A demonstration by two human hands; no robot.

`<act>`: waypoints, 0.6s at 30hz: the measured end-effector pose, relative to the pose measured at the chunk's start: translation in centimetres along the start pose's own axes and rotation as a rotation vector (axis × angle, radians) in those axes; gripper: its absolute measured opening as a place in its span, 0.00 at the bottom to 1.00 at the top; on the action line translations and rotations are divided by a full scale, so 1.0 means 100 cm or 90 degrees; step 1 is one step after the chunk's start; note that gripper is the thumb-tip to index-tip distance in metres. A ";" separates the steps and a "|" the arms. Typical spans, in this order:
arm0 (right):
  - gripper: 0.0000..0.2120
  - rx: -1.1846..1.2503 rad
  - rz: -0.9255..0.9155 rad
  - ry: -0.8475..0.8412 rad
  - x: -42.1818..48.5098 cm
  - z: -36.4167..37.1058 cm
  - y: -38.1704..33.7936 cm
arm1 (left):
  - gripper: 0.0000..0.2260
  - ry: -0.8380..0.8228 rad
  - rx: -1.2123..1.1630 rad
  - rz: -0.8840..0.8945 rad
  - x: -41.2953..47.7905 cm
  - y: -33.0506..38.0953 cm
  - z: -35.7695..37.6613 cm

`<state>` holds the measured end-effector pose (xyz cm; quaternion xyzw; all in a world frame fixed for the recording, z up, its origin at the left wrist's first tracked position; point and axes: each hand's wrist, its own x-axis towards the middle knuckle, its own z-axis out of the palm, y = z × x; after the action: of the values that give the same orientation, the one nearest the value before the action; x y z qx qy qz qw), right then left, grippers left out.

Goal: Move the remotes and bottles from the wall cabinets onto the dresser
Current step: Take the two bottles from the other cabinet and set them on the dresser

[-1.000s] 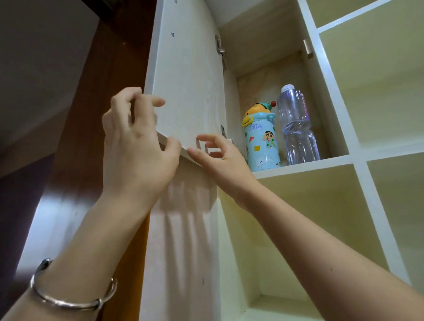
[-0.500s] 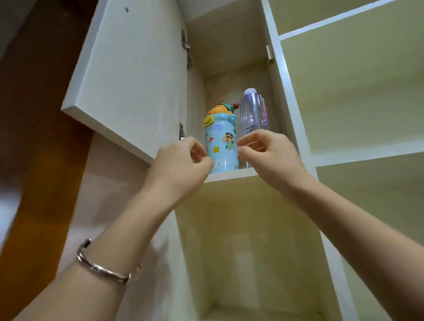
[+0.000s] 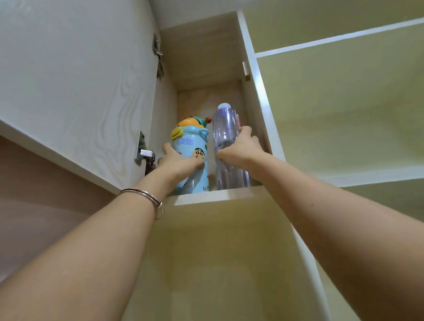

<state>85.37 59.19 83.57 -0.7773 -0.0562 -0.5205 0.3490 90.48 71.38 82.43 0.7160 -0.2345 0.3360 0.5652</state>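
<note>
Two bottles stand side by side on the shelf (image 3: 212, 196) of the upper wall cabinet compartment. The left one is a light blue cartoon bottle (image 3: 192, 146) with a yellow-orange character lid. The right one is a clear plastic water bottle (image 3: 225, 126) with a pale cap. My left hand (image 3: 180, 164) is wrapped around the middle of the cartoon bottle. My right hand (image 3: 243, 147) is wrapped around the middle of the clear bottle. Both bottles stand upright with their bases at shelf level. No remotes are in view.
The cabinet door (image 3: 71, 81) is swung open to the left, with hinges (image 3: 143, 153) on its inner edge. Open pale yellow compartments (image 3: 348, 107) lie to the right and below. A divider panel (image 3: 259, 98) stands close beside the clear bottle.
Both hands have reached from the shelf's front edge into the compartment and closed around the bottles. The view has moved closer under the cabinet.
</note>
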 end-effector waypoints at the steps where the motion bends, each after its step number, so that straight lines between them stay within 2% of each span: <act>1: 0.34 0.017 0.024 -0.013 0.005 0.002 0.002 | 0.39 -0.005 -0.025 -0.016 0.002 -0.002 0.001; 7: 0.45 0.052 0.097 -0.090 0.014 0.012 0.008 | 0.40 -0.044 -0.051 -0.034 0.011 -0.011 0.001; 13: 0.40 0.056 0.056 -0.049 0.004 0.007 0.010 | 0.41 -0.005 -0.031 -0.017 0.003 -0.009 -0.001; 18: 0.37 0.096 -0.015 0.023 -0.011 0.002 0.004 | 0.35 0.123 0.008 0.040 -0.010 -0.003 0.001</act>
<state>85.25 59.34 82.41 -0.7384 -0.0979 -0.5330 0.4013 90.09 71.34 81.46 0.6762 -0.1990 0.4225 0.5698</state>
